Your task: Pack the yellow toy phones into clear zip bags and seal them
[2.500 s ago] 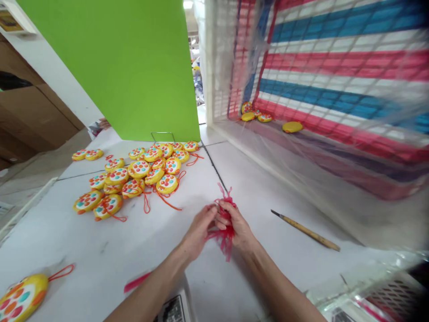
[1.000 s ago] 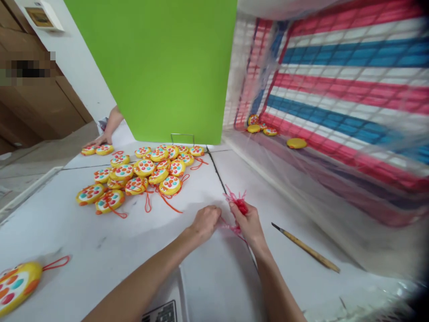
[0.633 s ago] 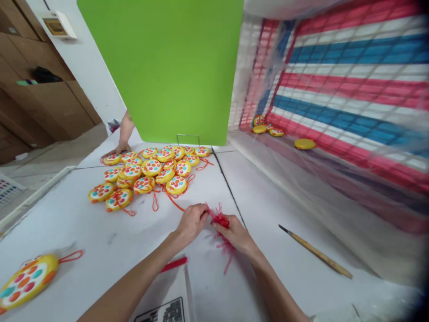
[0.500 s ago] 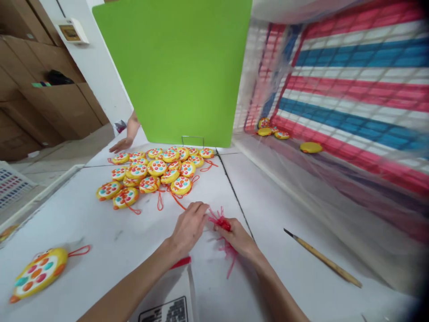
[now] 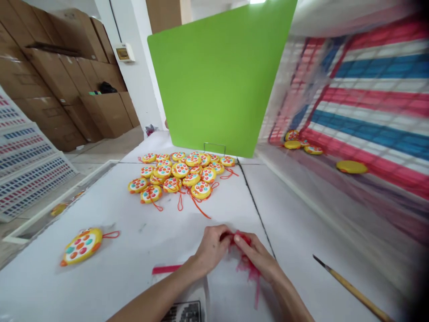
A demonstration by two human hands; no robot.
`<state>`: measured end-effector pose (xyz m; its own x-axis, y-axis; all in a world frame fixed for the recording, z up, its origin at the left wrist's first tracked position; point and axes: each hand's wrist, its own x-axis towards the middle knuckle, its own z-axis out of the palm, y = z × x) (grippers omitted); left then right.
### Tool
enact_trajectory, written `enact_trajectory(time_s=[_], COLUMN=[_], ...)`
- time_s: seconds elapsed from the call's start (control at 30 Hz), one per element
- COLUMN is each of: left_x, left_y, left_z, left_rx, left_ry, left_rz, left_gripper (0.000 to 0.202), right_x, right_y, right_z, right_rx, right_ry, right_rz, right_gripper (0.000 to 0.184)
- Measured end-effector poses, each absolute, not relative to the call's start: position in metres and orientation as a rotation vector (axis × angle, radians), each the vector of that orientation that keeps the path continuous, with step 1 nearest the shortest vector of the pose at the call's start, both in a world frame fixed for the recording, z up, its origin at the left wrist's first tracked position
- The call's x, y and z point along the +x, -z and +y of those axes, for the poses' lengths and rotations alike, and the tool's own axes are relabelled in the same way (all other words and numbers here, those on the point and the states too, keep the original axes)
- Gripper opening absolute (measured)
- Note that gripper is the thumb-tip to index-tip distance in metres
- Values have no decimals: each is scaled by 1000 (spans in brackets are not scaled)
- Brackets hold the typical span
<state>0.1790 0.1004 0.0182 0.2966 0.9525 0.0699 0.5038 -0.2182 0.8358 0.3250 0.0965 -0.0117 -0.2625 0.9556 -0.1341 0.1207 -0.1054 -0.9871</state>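
Note:
My right hand (image 5: 258, 256) is wrapped around a bundle of thin red-pink strands (image 5: 248, 268), whose loose ends hang below the fingers. Close beside it, my left hand (image 5: 213, 247) is closed, its fingertips pinching the same strands. Partly under my left forearm lies a clear bag with a red top strip (image 5: 166, 269) and a black printed label. Beyond both hands is a pile of yellow oval toys (image 5: 181, 170) with coloured dots and orange cord loops. One more yellow toy (image 5: 82, 247) lies alone at the left.
A knife with a wooden handle (image 5: 357, 293) lies at the right. A green board (image 5: 217, 85) stands behind the pile. Along the right runs a striped sheet (image 5: 378, 96), with several yellow toys near it. White baskets (image 5: 33, 174) and cardboard boxes (image 5: 56, 80) stand at the left.
My left hand has come in to the red strands and closed on them. The view has shifted left, and another person's hand behind the pile has gone mostly out of sight.

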Motion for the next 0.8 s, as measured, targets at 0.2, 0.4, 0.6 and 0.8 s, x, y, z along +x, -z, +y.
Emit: enact_trajectory(time_s=[0.2, 0.4, 0.6, 0.8], left_x=[199, 201, 195, 232], left_y=[-14, -6, -19, -12], left_z=[96, 88, 79, 55], left_rx=[1537, 1284, 449, -26], left_ry=[-910, -862, -1000, -671], left_rz=[1256, 1148, 1081, 875], left_gripper=[15, 24, 43, 34], right_x=[314, 314, 318, 313], right_y=[17, 9, -5, -5], right_z=[102, 100, 96, 71], right_rx=[-1354, -1223, -969, -1408], right_ry=[-1061, -1112, -1355, -1129], right_rz=[-1247, -921, -513, -895], right_gripper=[49, 41, 44, 29])
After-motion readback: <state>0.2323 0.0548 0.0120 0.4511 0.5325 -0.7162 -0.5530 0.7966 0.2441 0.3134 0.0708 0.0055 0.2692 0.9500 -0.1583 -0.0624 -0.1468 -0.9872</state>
